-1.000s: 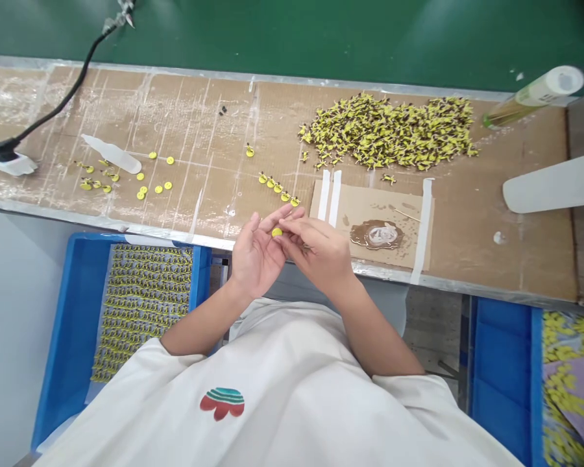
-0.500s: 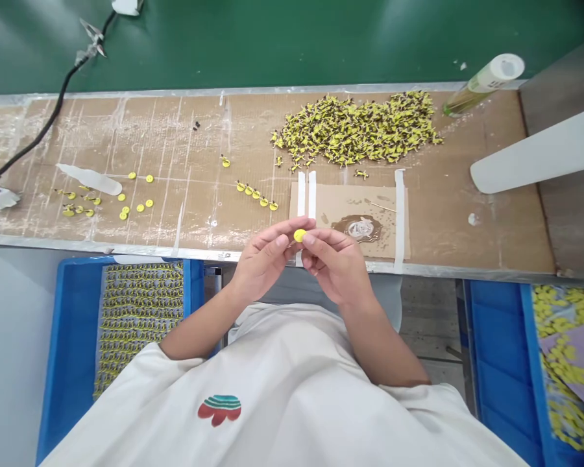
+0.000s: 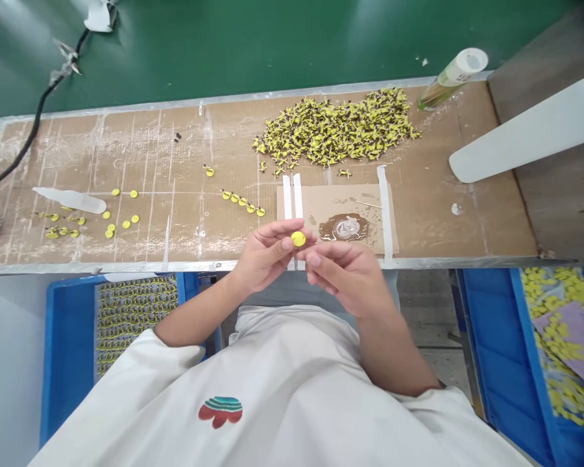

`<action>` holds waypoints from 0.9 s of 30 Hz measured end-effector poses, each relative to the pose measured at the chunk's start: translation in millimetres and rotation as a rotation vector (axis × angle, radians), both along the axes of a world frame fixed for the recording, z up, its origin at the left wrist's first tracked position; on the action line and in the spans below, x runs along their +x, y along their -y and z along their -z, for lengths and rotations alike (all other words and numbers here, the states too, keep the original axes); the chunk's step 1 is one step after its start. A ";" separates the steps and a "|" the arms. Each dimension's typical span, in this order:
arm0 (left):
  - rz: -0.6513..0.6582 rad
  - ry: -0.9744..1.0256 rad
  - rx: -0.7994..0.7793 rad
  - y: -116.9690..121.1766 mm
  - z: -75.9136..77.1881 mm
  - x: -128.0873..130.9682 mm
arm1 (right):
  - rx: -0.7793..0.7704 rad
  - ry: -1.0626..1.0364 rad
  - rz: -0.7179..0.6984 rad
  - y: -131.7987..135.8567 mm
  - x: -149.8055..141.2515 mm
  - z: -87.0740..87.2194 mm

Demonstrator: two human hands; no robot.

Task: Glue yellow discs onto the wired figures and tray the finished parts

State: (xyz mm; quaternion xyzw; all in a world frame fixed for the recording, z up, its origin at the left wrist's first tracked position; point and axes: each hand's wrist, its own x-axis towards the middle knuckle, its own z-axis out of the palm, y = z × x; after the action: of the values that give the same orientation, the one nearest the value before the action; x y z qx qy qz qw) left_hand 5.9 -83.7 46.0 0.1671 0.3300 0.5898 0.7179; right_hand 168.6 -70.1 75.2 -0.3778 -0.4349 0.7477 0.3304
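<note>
Between the thumb and fingers of my left hand (image 3: 265, 257) is a small round yellow disc (image 3: 298, 239), its face turned up toward me. Just right of it, my right hand (image 3: 343, 269) is closed in a pinch, thumb against forefinger. Whatever may be in that pinch is hidden. Both hands are over the bench's front edge, near a taped cardboard piece (image 3: 321, 194) with a wet glue-like puddle (image 3: 348, 227) and a thin stick (image 3: 368, 203). Left of that lies a slanting row of yellow discs (image 3: 243, 201) with dark bits attached.
A heap of small yellow-and-black pieces (image 3: 340, 130) lies at the back. More discs (image 3: 126, 224) and a white translucent tube (image 3: 71, 199) lie left. A clear container of sticks (image 3: 452, 78) and a white pipe-like bar (image 3: 525, 130) stand right. Blue bins (image 3: 63, 350) flank me below.
My right fingertips have come off the disc and moved slightly right and down. The disc stays in my left hand. The camera view has shifted, so the bench things appear further left.
</note>
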 end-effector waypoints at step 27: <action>0.995 0.271 -0.096 -33.3 46.5 -19.0 | 0.840 0.913 0.300 -155.2 60.5 70.9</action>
State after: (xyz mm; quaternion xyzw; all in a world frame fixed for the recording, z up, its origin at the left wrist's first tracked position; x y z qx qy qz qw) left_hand -13.1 -50.4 -0.5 0.1926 0.1414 0.1775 0.9547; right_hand 229.1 85.1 4.3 -0.5533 -0.7303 0.2231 0.3328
